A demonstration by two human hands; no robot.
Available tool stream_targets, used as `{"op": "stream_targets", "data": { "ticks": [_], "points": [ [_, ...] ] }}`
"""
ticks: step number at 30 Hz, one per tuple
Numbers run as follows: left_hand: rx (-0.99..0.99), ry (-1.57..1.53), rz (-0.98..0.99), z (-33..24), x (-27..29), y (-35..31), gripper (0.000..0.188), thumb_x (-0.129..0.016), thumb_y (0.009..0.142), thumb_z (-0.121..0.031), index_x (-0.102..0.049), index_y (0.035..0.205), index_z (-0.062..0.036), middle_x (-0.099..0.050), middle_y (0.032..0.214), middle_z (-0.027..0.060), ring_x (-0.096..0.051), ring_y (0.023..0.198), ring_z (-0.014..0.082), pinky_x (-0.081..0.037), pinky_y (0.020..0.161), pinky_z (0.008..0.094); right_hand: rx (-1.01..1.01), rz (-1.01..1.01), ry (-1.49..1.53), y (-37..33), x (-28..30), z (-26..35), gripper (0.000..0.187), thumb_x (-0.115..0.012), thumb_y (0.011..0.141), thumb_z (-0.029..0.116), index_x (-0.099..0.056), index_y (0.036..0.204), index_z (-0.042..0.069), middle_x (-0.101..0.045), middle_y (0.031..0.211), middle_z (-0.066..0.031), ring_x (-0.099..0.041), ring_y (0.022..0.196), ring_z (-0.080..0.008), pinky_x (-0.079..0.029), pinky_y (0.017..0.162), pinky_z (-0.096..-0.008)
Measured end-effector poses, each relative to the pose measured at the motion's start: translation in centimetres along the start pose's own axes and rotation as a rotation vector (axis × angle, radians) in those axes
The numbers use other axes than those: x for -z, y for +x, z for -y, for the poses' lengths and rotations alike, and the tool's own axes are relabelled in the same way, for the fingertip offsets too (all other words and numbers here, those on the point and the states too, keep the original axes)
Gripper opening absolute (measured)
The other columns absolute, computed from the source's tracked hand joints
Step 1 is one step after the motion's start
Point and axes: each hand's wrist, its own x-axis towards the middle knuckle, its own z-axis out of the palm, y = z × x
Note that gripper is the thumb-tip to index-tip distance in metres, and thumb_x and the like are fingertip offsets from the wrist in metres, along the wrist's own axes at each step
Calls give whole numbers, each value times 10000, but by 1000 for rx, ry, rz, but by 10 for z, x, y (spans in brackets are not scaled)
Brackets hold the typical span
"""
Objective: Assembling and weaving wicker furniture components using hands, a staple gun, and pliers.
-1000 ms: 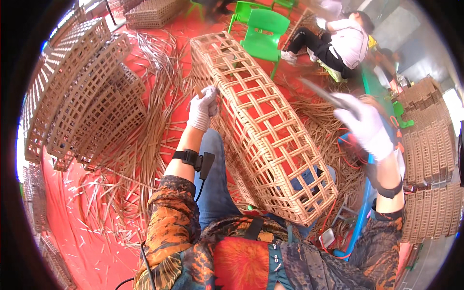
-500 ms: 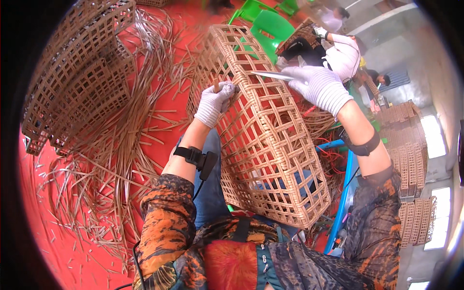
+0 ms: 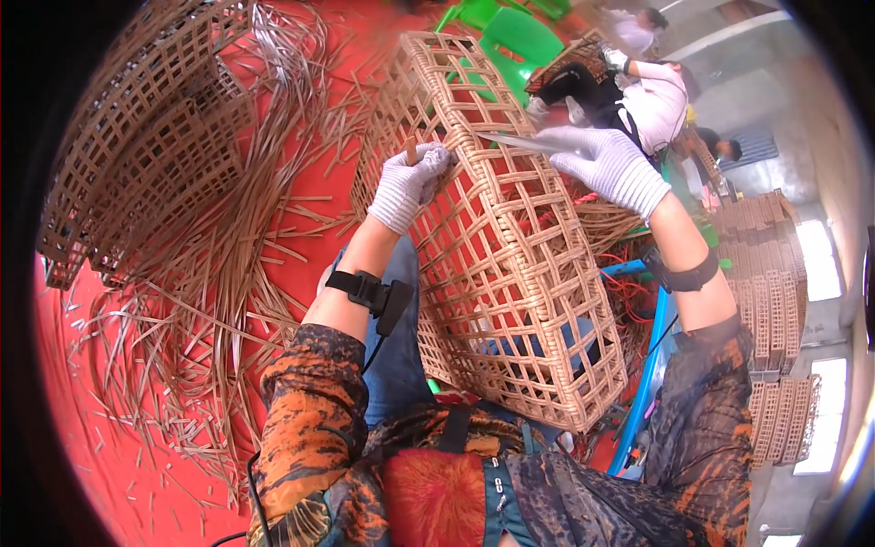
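A brown open-weave basket point(image 3: 510, 232) rests tilted across my lap, its thick braided edge running from upper left to lower right. My left hand point(image 3: 407, 187), in a white ribbed glove, is closed at the basket's left side, beside the braided edge. A short brown strip end point(image 3: 411, 150) pokes up from its fingers. On the other side, my gloved right hand point(image 3: 612, 169) grips a slim pointed metal tool point(image 3: 515, 140). Its tip lies at the braided edge, near my left fingers. The tool's handle is hidden in the hand, so its exact kind does not show.
Loose brown strips point(image 3: 228, 292) are strewn over the red floor covering point(image 3: 164, 492) at left. Stacked woven panels point(image 3: 155, 155) stand at far left, more stacks point(image 3: 770, 314) at right. Green chairs point(image 3: 518, 46) and a seated co-worker point(image 3: 654, 100) are beyond. A blue frame point(image 3: 649, 378) stands right.
The upper part of the basket has shifted slightly upward in view. My right hand has tilted and moved a little right with the metal tool; my left hand keeps its grip.
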Motion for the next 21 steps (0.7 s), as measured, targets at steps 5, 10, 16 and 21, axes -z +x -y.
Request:
{"op": "stream_targets", "data": {
  "ticks": [5,10,16,21],
  "points": [
    [-39,-43,-59,3,-8,-2,175,-675,873,-174,-686,989,-43,-608,704,-31,-442,488,39,-326,442,210,139,-32,143,7,-4,-16,340,-650,854,305,-651,1153,141,-690,997,-124,-669,909,-262,-516,805,-329],
    [-31,11,-38,4,-12,-1,191,-679,875,-197,-687,991,-45,-612,714,-24,-450,500,41,-327,451,207,127,16,87,6,9,-5,365,-623,867,350,-654,1151,122,-679,1028,-139,-656,930,-275,-506,830,-325],
    [-23,72,-66,-4,-16,-8,153,-629,903,-215,-651,944,-70,-444,570,-74,-343,437,37,-254,422,216,52,103,-23,7,23,26,393,-586,882,368,-655,1127,68,-681,992,-146,-651,882,-268,-498,824,-316],
    [-35,-16,-85,-3,-23,-6,165,-630,903,-227,-647,968,-76,-513,631,-62,-378,443,42,-272,421,211,37,-42,272,2,-13,-13,359,-649,854,315,-659,1118,71,-693,937,-106,-648,826,-175,-500,776,-285]
  ]
}}
